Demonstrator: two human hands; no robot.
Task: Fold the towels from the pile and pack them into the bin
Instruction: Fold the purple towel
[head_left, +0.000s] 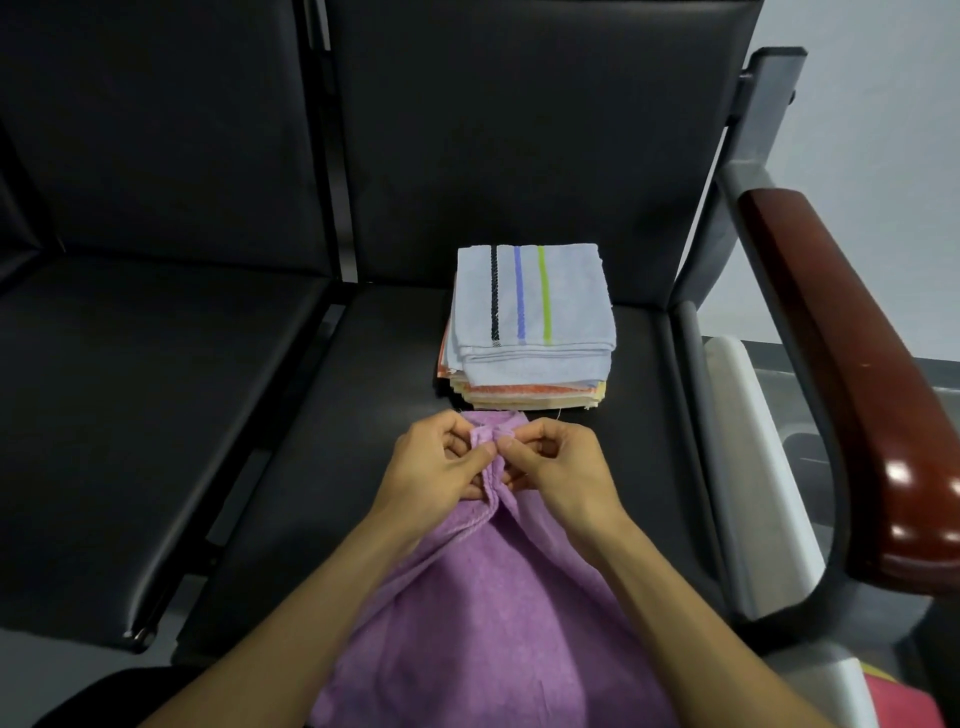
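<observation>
Your left hand (441, 462) and right hand (550, 460) are both pinching the purple towel (483, 613) at its far edge, knuckles almost touching, probably so you can match corners for a fold. The rest of it drapes back toward you over the seat (332, 467), with the folded stack (530, 322) just beyond. There's open room to your left, the armrest (852, 374) boxes in your right, and no bin's in view.

Single head-worn view, wide-angle, looking forward and steeply down onto a black seat (363, 415) close in front of the wearer. Both forearms enter from the bottom edge; the left hand (441, 462) and right hand (558, 462) meet just below frame centre. Seat backrest fills the top, a wooden armrest (852, 364) curves along the right edge. Edges bend from lens distortion.
</observation>
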